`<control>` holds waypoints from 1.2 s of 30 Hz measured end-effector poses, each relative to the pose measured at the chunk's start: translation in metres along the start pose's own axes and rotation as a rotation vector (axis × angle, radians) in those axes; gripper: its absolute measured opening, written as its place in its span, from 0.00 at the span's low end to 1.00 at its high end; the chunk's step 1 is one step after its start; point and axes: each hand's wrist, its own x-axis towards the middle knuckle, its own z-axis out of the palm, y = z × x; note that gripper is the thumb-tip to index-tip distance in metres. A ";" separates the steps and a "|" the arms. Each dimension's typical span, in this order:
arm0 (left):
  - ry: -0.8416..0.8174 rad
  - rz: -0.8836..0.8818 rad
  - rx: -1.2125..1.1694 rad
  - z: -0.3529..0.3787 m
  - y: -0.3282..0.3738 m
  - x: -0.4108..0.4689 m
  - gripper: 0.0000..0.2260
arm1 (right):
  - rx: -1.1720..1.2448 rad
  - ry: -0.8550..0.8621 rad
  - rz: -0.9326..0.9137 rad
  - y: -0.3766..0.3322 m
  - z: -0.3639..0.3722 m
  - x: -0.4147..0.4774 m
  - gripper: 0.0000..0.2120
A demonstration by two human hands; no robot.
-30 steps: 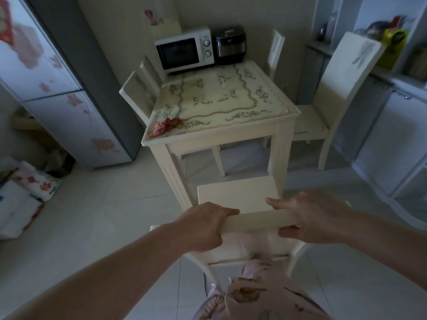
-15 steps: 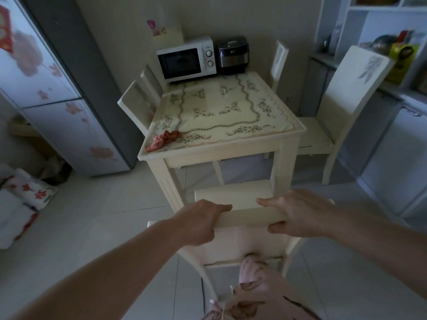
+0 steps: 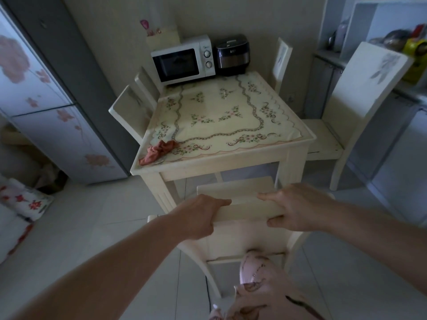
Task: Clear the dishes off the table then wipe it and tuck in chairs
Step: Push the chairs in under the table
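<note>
Head view. The person's left hand (image 3: pixel 198 215) and right hand (image 3: pixel 298 206) both grip the top rail of the near chair (image 3: pixel 245 210). The left hand holds the rail's left end with its fingers curled over the top. The right hand holds the right end, fingers laid over the front and thumb tucked under the rail. Both forearms reach forward from the lower edge of the frame. The near chair faces the table (image 3: pixel 219 162), its seat lying between the table's two near legs and close to the table's near edge. Whether the seat is under the tabletop cannot be told. A knee in a pink patterned garment (image 3: pixel 261 273) sits just behind the chair's back.

The tabletop carries a flowered tablecloth (image 3: pixel 219 116). A crumpled red cloth (image 3: pixel 159 150) lies at the near left corner, partly on the tablecloth's edge. A white microwave (image 3: pixel 182 60) stands at the far left corner, with a dark rice cooker (image 3: pixel 233 54) just beside it on the far edge.

Two chairs (image 3: pixel 129 109) stand against the table's left edge with their backs close to it. A chair at the right edge (image 3: pixel 360 93) stands apart from the table, its whole seat exposed. A further chair back (image 3: pixel 282 56) shows near the far right corner.

A refrigerator with a floral pattern (image 3: pixel 46 100) fills the left side of the room. A flowered bag (image 3: pixel 23 199) lies on the tiled floor below it. Shelves and cabinets (image 3: pixel 381 24) run along the right wall.
</note>
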 end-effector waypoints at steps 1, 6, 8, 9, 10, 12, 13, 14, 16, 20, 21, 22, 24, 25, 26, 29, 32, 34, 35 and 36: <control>-0.004 -0.003 0.003 -0.001 -0.002 0.004 0.34 | -0.003 0.007 -0.003 0.002 -0.001 0.004 0.34; -0.013 -0.018 0.009 -0.009 -0.013 0.023 0.35 | -0.013 0.026 -0.017 0.009 -0.003 0.027 0.35; -0.011 -0.020 0.010 -0.011 -0.017 0.030 0.35 | -0.009 0.035 -0.019 0.013 -0.004 0.035 0.35; -0.011 -0.024 0.010 -0.013 -0.019 0.032 0.35 | -0.012 0.041 -0.021 0.014 -0.004 0.038 0.34; -0.008 -0.030 0.010 -0.014 -0.020 0.036 0.34 | -0.013 0.045 -0.024 0.015 -0.005 0.042 0.34; -0.006 -0.043 0.016 -0.017 -0.023 0.042 0.35 | -0.009 0.050 -0.024 0.018 -0.005 0.049 0.34; -0.001 -0.046 0.026 -0.019 -0.024 0.045 0.35 | -0.007 0.052 -0.022 0.021 -0.005 0.054 0.35; 0.003 -0.049 0.035 -0.020 -0.025 0.048 0.34 | -0.004 0.055 -0.019 0.023 -0.005 0.058 0.35; 0.010 -0.061 0.032 -0.024 -0.027 0.054 0.34 | 0.001 0.056 -0.012 0.027 -0.004 0.067 0.35; 0.004 -0.075 0.013 -0.029 -0.032 0.065 0.34 | 0.009 0.065 -0.010 0.032 -0.004 0.080 0.35; -0.002 -0.080 0.008 -0.029 -0.034 0.069 0.34 | 0.005 0.074 -0.008 0.034 -0.004 0.084 0.35; -0.007 -0.084 0.004 -0.029 -0.036 0.073 0.34 | 0.000 0.079 -0.008 0.036 -0.004 0.088 0.35; -0.017 -0.087 0.005 -0.031 -0.039 0.077 0.34 | -0.013 0.079 -0.005 0.039 -0.004 0.093 0.36; -0.021 -0.084 0.006 -0.032 -0.040 0.079 0.34 | -0.018 0.077 -0.005 0.040 -0.002 0.096 0.36; -0.028 -0.082 0.008 -0.033 -0.040 0.080 0.34 | -0.022 0.074 -0.006 0.042 -0.001 0.097 0.37; -0.050 -0.094 0.016 -0.033 -0.040 0.081 0.33 | -0.054 0.095 -0.037 0.039 -0.004 0.092 0.37; -0.052 -0.109 0.072 -0.031 -0.039 0.081 0.33 | -0.107 0.134 -0.069 0.033 -0.010 0.087 0.36; -0.055 -0.123 0.129 -0.032 -0.037 0.080 0.34 | -0.116 0.115 -0.053 0.034 -0.011 0.088 0.34; -0.057 -0.134 0.151 -0.032 -0.035 0.078 0.35 | -0.113 0.096 -0.042 0.034 -0.010 0.088 0.35; -0.052 -0.143 0.172 -0.033 -0.032 0.076 0.38 | -0.112 0.070 -0.040 0.034 -0.008 0.089 0.36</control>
